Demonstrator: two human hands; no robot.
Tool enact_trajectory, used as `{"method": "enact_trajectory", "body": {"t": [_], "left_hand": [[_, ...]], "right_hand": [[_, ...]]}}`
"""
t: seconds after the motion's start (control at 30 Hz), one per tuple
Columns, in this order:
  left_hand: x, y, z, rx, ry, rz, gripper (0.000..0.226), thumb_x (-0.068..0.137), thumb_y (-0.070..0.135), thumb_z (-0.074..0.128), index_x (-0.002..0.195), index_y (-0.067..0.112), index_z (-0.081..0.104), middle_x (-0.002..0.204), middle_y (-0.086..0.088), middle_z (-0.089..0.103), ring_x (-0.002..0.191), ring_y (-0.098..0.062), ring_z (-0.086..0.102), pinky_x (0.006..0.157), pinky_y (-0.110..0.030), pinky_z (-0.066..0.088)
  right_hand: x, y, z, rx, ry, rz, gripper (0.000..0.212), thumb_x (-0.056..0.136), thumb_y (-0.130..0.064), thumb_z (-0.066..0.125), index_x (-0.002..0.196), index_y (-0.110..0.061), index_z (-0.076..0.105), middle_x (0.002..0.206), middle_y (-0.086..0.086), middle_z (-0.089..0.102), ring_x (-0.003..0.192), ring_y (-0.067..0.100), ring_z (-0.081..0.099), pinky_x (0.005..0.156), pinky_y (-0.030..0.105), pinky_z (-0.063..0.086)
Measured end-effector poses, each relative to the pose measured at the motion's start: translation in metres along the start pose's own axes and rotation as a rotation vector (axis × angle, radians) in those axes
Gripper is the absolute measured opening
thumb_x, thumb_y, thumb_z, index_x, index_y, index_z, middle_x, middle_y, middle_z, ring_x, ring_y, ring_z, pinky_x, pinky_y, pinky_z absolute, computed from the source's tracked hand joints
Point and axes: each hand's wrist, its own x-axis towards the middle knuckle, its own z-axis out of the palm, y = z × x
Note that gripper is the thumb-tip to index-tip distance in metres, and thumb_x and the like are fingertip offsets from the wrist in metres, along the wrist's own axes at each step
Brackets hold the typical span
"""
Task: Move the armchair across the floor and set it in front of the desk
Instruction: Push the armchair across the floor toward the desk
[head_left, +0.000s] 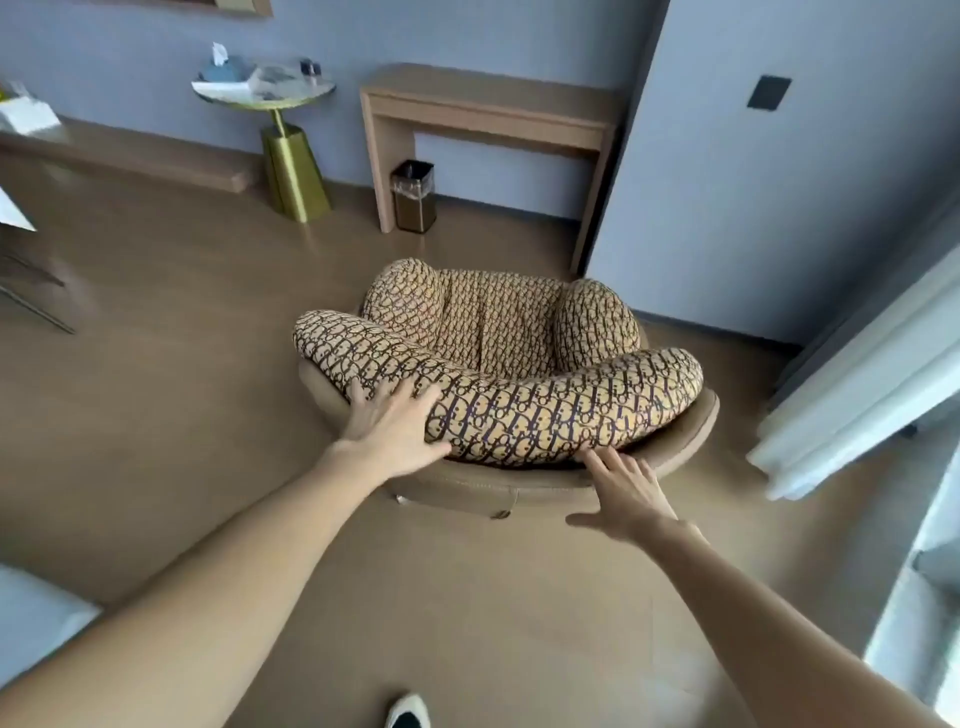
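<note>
Reaching forward from the bottom of the view, two bare arms stretch toward the back of a low, rounded armchair (498, 358) that stands on the tan floor (156, 322), in the middle of the room. Its cushions are covered in a beige fabric with a dark repeating pattern, and its outer shell is plain tan. The left hand (389, 426) lies flat on the left end of the padded backrest, fingers (410, 397) spread apart and not closed around anything. The right hand (623, 493) is open too, fingers (597, 462) splayed, their tips touching the lower edge of the backrest cushion where it meets the shell. The seat faces away from the person, toward a light wooden table (493, 104) against the far wall, well apart from the chair. A small bin (413, 195) with a clear liner stands under the left end of that table. Left of it is a round side table (265, 88) on a gold pedestal. White curtains (857, 395) hang along the right edge. A shoe tip (408, 712) shows at the bottom.
</note>
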Motion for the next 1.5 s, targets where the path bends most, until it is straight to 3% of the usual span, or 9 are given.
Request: {"method": "enact_trajectory", "body": {"t": [0.17,0.23,0.3,0.37,0.47,0.6,1.13,1.5], "left_hand": [[-0.003,0.026,0.058,-0.01,-0.156,0.044,0.087,0.078,0.083,0.05,0.144,0.027,0.043,0.149,-0.008,0.048,0.134,-0.034,0.041,0.11,-0.052,0.031],[0.004,0.028,0.074,-0.061,-0.204,0.033,0.091,0.073,0.089,0.044,0.142,0.03,0.044,0.148,-0.004,0.047,0.135,-0.033,0.037,0.113,-0.054,0.024],[0.009,0.028,0.091,-0.171,-0.23,0.043,0.09,0.071,0.093,0.036,0.139,0.034,0.044,0.143,0.001,0.047,0.137,-0.03,0.033,0.119,-0.057,0.007],[0.012,0.028,0.109,-0.258,-0.155,0.073,0.081,0.074,0.092,0.031,0.132,0.039,0.047,0.134,0.008,0.051,0.132,-0.025,0.033,0.119,-0.056,-0.003],[0.018,0.032,0.12,-0.265,-0.002,0.102,0.075,0.076,0.091,0.025,0.125,0.041,0.051,0.125,0.015,0.054,0.123,-0.019,0.036,0.117,-0.056,0.0],[0.019,0.045,0.118,-0.25,0.079,0.112,0.078,0.076,0.091,0.02,0.119,0.037,0.056,0.118,0.014,0.057,0.117,-0.019,0.042,0.115,-0.057,0.006],[0.072,0.05,0.112,-0.25,0.124,0.079,0.08,0.075,0.091,0.023,0.116,0.033,0.06,0.112,0.013,0.06,0.114,-0.021,0.047,0.114,-0.057,0.011],[0.162,0.049,0.108,-0.246,0.153,0.043,0.08,0.074,0.093,0.021,0.115,0.036,0.059,0.111,0.013,0.06,0.115,-0.02,0.046,0.112,-0.057,0.013]], "right_hand": [[0.015,0.014,0.03,-0.029,0.022,-0.083,0.084,0.07,-0.086,0.052,0.136,-0.035,0.041,0.13,-0.006,0.051,0.125,0.027,0.043,0.118,0.052,0.018],[0.024,0.017,0.036,-0.019,0.096,-0.104,0.078,0.071,-0.091,0.041,0.127,-0.036,0.047,0.123,-0.01,0.055,0.116,0.025,0.047,0.111,0.05,0.025],[0.03,0.023,0.044,-0.025,0.173,-0.139,0.078,0.07,-0.093,0.034,0.119,-0.035,0.052,0.116,-0.011,0.057,0.11,0.023,0.049,0.102,0.049,0.029],[0.034,0.029,0.05,0.002,0.229,-0.18,0.08,0.071,-0.095,0.031,0.114,-0.033,0.056,0.11,-0.011,0.058,0.106,0.023,0.051,0.097,0.05,0.032],[0.042,0.043,0.052,0.036,0.286,-0.218,0.081,0.071,-0.096,0.029,0.108,-0.031,0.059,0.103,-0.012,0.06,0.102,0.023,0.053,0.092,0.049,0.034],[0.047,0.058,0.05,0.036,0.301,-0.24,0.08,0.071,-0.098,0.029,0.105,-0.032,0.06,0.098,-0.014,0.059,0.099,0.021,0.055,0.088,0.046,0.033],[0.107,0.082,0.036,0.035,0.348,-0.286,0.075,0.073,-0.097,0.03,0.099,-0.034,0.061,0.09,-0.016,0.06,0.09,0.019,0.058,0.084,0.047,0.037],[0.199,0.109,0.009,0.005,0.263,-0.291,0.085,0.067,-0.1,0.025,0.105,-0.034,0.061,0.097,-0.016,0.059,0.101,0.016,0.054,0.09,0.046,0.031]]}}
